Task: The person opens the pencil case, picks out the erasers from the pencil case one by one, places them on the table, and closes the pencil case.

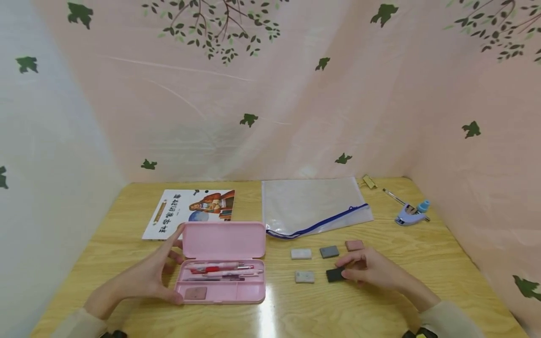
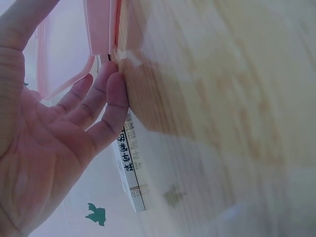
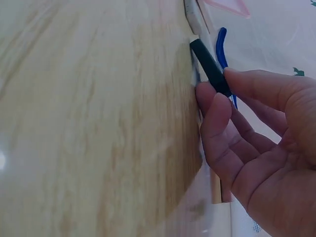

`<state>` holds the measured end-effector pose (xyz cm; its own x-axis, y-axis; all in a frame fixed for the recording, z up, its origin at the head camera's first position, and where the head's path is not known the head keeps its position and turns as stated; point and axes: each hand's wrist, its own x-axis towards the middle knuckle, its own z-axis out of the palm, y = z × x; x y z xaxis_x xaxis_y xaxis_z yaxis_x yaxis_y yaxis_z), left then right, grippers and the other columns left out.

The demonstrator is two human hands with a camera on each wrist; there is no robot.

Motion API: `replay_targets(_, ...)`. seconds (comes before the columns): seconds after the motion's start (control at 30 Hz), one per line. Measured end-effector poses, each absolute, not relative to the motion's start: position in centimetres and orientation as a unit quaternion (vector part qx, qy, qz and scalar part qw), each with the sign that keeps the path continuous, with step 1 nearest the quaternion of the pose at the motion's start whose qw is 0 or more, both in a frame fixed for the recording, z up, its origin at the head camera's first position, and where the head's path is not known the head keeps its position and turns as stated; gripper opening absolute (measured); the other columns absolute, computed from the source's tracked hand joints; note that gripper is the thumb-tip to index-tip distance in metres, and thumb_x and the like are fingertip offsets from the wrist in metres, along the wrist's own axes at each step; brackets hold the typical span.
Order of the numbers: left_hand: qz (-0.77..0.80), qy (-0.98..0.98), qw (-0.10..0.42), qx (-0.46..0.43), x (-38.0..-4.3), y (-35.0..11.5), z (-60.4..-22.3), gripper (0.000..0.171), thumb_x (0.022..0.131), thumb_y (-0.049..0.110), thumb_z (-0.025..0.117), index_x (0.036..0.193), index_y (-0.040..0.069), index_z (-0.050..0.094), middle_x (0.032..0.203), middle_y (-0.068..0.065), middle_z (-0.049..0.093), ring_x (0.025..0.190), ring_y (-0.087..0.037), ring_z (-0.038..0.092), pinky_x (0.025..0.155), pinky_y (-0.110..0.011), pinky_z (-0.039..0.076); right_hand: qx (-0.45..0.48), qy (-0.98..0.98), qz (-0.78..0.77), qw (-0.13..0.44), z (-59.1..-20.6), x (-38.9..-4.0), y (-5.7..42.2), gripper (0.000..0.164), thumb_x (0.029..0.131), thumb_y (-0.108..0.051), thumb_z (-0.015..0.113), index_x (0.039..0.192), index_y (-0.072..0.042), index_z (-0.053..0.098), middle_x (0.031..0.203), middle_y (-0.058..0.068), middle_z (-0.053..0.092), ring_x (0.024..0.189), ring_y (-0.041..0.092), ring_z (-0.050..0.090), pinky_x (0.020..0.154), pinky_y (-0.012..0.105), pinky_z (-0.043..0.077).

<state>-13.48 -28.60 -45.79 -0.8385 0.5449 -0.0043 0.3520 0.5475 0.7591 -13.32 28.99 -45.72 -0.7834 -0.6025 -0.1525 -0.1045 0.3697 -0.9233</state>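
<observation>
I've got the right hand [image 1: 372,271] pinching the black eraser [image 1: 334,275], right of the case [image 1: 224,240], left hand [image 1: 148,278] spread wide against it: gripping step, I judge, and the next move calls for a steady lift.

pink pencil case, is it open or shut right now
Open: the pink pencil case has its lid swung back, and pens and an eraser show inside in the head view.
</observation>
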Motion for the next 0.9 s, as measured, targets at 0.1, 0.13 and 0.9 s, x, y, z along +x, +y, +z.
replay_targets(0.1, 0.399, 0.871, 0.122, 0.261, -13.62, -28.47, -45.78, 0.151, 0.060, 0.040, 0.098, 0.162, 0.031, -0.012, 0.140, -0.012, 0.040, 0.108, -0.021, 0.058, 0.087, -0.031, 0.055, -0.206, 0.792, -0.518, 0.248, -45.79, -13.26, 29.08, 0.030, 0.098, -0.012, 0.068, 0.124, 0.003, 0.068, 0.109, 0.018, 0.068, 0.075, 0.012, 0.064, 0.059, 0.028, 0.056)
replay_targets(0.13, 0.399, 0.870, 0.123, 0.261, -13.65, -28.45, -45.77, 0.151, 0.060, 0.040, 0.099, 0.162, 0.031, -0.012, 0.140, -0.012, 0.040, 0.108, -0.021, 0.058, 0.087, -0.031, 0.055, -0.201, 0.792, -0.519, 0.249, -45.80, -13.24, 29.09, 0.031, 0.098, -0.012, 0.068, 0.125, 0.003, 0.067, 0.110, 0.019, 0.068, 0.076, 0.012, 0.064, 0.059, 0.029, 0.056)
replay_targets(0.9, 0.406, 0.864, 0.128, 0.271, -13.53, -28.56, -45.57, 0.146, 0.065, 0.038, 0.097, 0.163, 0.027, -0.012, 0.139, -0.016, 0.039, 0.108, -0.025, 0.058, 0.086, -0.031, 0.056, -0.220, 0.804, -0.505, 0.224, -45.33, -12.90, 28.88, 0.034, 0.100, -0.013, 0.065, 0.130, 0.003, 0.063, 0.123, 0.028, 0.059, 0.074, 0.018, 0.065, 0.059, 0.030, 0.056)
